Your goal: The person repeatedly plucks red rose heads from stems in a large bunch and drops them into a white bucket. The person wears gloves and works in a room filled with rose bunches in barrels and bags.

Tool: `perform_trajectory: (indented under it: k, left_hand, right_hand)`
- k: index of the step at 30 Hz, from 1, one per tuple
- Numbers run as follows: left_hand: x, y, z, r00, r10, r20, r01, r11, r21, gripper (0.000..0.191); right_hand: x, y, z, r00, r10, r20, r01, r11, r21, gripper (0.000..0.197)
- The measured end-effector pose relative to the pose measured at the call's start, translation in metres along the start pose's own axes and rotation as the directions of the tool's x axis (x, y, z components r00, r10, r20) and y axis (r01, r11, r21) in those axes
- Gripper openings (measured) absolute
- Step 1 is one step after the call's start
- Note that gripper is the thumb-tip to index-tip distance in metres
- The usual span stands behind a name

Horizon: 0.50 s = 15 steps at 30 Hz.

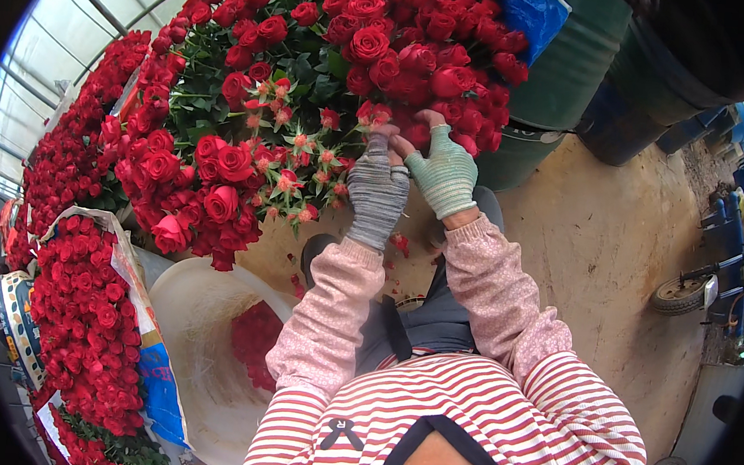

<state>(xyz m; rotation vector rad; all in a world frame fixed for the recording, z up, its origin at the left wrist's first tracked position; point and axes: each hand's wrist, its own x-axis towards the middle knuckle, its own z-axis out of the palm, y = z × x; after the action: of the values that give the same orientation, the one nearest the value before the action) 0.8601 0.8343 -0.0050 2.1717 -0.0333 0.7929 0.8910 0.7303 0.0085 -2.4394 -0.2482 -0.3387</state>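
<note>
My left hand, in a grey striped fingerless glove, has its fingertips closed at the base of a small red rose. Close beside it is my right hand, in a green fingerless glove. Its thumb is by the left fingertips and a finger reaches up among blurred red blooms; whether it grips anything is hidden. Before me stands a large mass of red roses with dark green leaves. To the left of my hands are several flower heads with few or no petals, showing pale orange centres and green sepals.
A white plastic tub holding red petals is at lower left. Wrapped rose bundles line the left side. Green barrels stand at upper right. Fallen petals dot the floor. A wheeled vehicle is far right.
</note>
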Motion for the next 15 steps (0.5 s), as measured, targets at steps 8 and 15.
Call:
perform_trajectory:
  k: [8, 15]
  left_hand:
    - [-0.006, -0.026, 0.014, 0.932, -0.22, 0.288, 0.116, 0.934, 0.339, 0.037]
    - [-0.035, -0.038, 0.026, 0.995, 0.009, -0.1, -0.026, 0.984, -0.175, 0.052]
  right_hand:
    - [-0.013, 0.026, 0.019, 0.976, -0.049, -0.212, 0.063, 0.996, 0.06, 0.031]
    - [-0.017, 0.027, 0.027, 0.872, -0.378, -0.309, 0.442, 0.881, 0.169, 0.016]
